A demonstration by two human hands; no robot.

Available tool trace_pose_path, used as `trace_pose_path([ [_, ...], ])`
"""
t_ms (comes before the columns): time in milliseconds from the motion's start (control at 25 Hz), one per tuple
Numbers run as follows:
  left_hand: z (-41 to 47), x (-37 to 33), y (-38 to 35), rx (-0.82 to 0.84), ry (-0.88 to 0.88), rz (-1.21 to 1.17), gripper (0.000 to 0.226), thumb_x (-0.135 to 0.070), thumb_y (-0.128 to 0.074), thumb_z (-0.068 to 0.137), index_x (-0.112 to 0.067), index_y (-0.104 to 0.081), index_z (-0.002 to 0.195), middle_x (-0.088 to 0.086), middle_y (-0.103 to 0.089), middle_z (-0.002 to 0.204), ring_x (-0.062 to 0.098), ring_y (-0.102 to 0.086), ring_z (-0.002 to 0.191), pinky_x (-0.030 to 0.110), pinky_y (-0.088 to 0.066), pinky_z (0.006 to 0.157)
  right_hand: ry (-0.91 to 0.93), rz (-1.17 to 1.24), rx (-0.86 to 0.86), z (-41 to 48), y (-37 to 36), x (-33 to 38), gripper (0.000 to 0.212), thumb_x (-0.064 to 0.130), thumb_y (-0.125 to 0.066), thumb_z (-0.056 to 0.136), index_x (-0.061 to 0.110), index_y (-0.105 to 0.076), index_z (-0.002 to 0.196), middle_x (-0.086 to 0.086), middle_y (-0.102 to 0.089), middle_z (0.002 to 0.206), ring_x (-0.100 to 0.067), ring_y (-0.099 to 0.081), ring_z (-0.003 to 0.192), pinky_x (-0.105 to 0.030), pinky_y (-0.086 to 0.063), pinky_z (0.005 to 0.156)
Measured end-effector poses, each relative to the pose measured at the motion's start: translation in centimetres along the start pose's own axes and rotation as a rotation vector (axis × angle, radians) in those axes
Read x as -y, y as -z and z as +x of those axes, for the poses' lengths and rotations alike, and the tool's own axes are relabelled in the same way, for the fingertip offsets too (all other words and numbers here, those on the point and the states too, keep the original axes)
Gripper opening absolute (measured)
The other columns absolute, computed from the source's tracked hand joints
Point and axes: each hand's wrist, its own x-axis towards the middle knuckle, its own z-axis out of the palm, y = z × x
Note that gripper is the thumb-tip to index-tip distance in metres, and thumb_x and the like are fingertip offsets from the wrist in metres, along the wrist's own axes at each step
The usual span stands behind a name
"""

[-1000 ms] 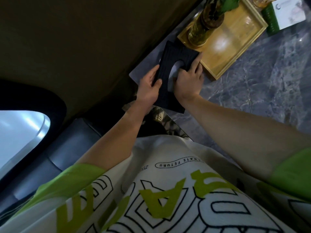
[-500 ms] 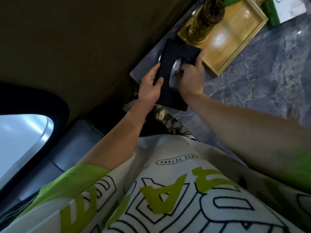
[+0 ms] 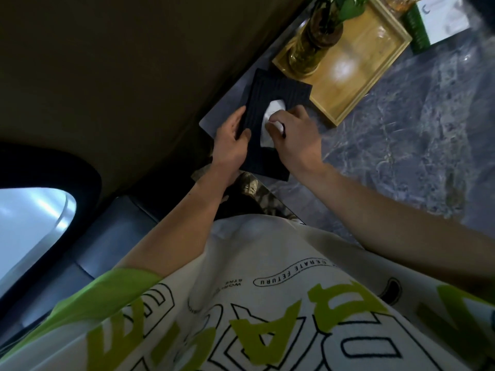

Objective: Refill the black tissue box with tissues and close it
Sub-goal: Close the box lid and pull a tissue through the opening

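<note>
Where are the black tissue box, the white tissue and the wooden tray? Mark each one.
black tissue box (image 3: 278, 93), head view, on the ribbed top above the slot.
white tissue (image 3: 276, 107), head view, on the fold sticking out of the slot.
wooden tray (image 3: 356, 84), head view, on its bare floor.

Head-worn view, steeply downward, close

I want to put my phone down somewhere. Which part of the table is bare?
Bare marble lies right of the black tissue box and below the wooden tray. Crowded: the table's left edge, where the left hand and right hand work the box against the tray and its vase.
</note>
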Motion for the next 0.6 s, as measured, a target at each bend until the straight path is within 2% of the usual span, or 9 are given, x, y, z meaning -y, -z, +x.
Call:
trace_pose_path([
  [80,-0.1,-0.2,-0.1,-0.016,-0.015,0.021,0.052,0.006,-0.049,0.094,-0.007,-0.041,0.144,0.008,-0.046,0.147,0.015,-0.041,0.138,0.026,-0.034,0.113,-0.032,0.082,0.021,0.2,0.3,0.0,0.018,0.027,-0.058,0.093,0.015,-0.068,0.103,-0.012,-0.057,0.102,-0.027,-0.059,0.087,-0.023,-0.030,0.067],
  [160,-0.5,-0.2,-0.1,-0.033,-0.041,0.044,0.052,0.004,-0.051,0.092,-0.010,-0.044,0.142,0.005,-0.050,0.143,0.014,-0.044,0.135,0.030,-0.036,0.114,-0.036,0.185,0.022,0.6,0.5,0.1,0.019,0.025,-0.060,0.092,0.015,-0.070,0.104,-0.011,-0.061,0.101,-0.023,-0.059,0.090,-0.017,-0.029,0.066],
  [240,-1.1,0.1,-0.2,-0.055,-0.076,0.102,0.051,-0.006,-0.058,0.089,-0.017,-0.048,0.138,0.001,-0.053,0.139,0.012,-0.048,0.130,0.035,-0.040,0.112,-0.141,0.414,0.021,0.9,0.6,0.4,0.021,0.023,-0.056,0.095,0.014,-0.070,0.109,-0.004,-0.064,0.101,-0.013,-0.059,0.093,-0.009,-0.035,0.067],
  [280,-1.5,0.2,-0.3,-0.071,-0.103,0.148,0.050,-0.015,-0.062,0.087,-0.021,-0.050,0.135,0.000,-0.053,0.137,0.011,-0.049,0.128,0.036,-0.042,0.110,-0.242,0.577,0.008,1.1,0.7,0.6,0.022,0.020,-0.052,0.097,0.013,-0.069,0.110,-0.001,-0.065,0.101,-0.011,-0.059,0.094,-0.007,-0.040,0.073],
  [360,-2.2,0.0,-0.6,-0.107,-0.165,0.237,0.046,-0.031,-0.067,0.084,-0.023,-0.055,0.127,0.000,-0.050,0.135,0.011,-0.048,0.127,0.034,-0.043,0.107,-0.435,0.874,-0.074,1.5,0.6,0.7,0.023,0.011,-0.047,0.097,0.013,-0.068,0.107,0.002,-0.066,0.098,-0.016,-0.063,0.097,-0.023,-0.052,0.087],
  [400,-2.5,-0.2,-0.8,-0.126,-0.194,0.279,0.044,-0.040,-0.069,0.083,-0.023,-0.058,0.122,0.000,-0.048,0.135,0.011,-0.046,0.127,0.032,-0.041,0.108,-0.506,0.964,-0.112,1.6,0.7,0.5,0.026,0.005,-0.045,0.094,0.014,-0.067,0.105,0.001,-0.066,0.098,-0.020,-0.064,0.098,-0.034,-0.054,0.089],
  [440,-2.7,-0.5,-1.0,-0.135,-0.213,0.315,0.044,-0.047,-0.070,0.080,-0.023,-0.061,0.116,0.000,-0.046,0.135,0.011,-0.044,0.129,0.028,-0.039,0.107,-0.570,1.018,-0.124,1.7,1.0,0.4,0.031,-0.001,-0.043,0.091,0.014,-0.067,0.105,0.000,-0.066,0.099,-0.022,-0.064,0.098,-0.038,-0.055,0.089],
  [520,-2.7,-1.3,-1.6,-0.125,-0.228,0.376,0.048,-0.055,-0.074,0.073,-0.022,-0.063,0.107,-0.002,-0.043,0.135,0.011,-0.039,0.130,0.024,-0.034,0.106,-0.663,1.166,-0.100,1.8,1.7,0.3,0.036,-0.012,-0.041,0.086,0.010,-0.063,0.105,-0.007,-0.063,0.103,-0.025,-0.064,0.099,-0.039,-0.056,0.086],
  [600,-2.3,-1.7,-2.2,-0.102,-0.234,0.453,0.056,-0.061,-0.074,0.066,-0.022,-0.064,0.104,-0.004,-0.043,0.134,0.013,-0.037,0.131,0.023,-0.032,0.103,-0.693,1.380,-0.031,1.7,2.4,0.2,0.032,-0.013,-0.041,0.089,0.006,-0.060,0.106,-0.017,-0.060,0.112,-0.028,-0.065,0.104,-0.040,-0.057,0.089],
])
